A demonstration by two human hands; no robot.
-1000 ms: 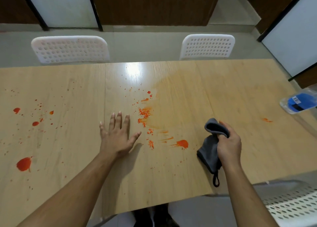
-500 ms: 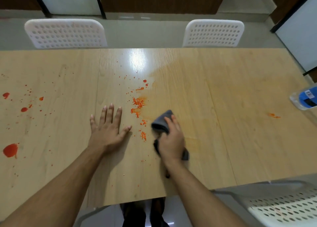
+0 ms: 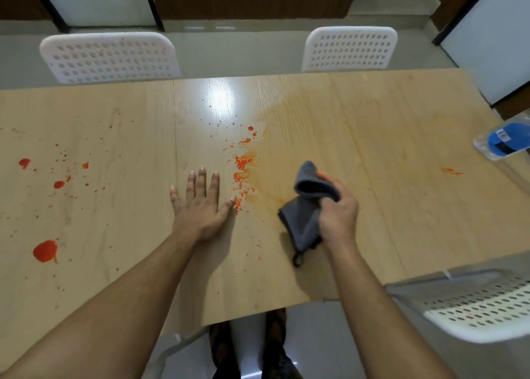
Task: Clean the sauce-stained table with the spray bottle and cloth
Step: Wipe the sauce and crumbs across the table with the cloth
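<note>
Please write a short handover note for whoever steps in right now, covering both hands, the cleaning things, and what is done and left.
Left hand: flat on the light wooden table, fingers straight, holding nothing.
Right hand: grips the crumpled dark grey cloth; whether it touches the table cannot be told.
Clear plastic bottle with a blue label: lying at the table's far right edge.
Done: the right part shows only a faint orange smear.
Left: the cluster of red sauce specks beside the left hand, the large red blobs on the left part, and one small orange streak near the bottle.
</note>
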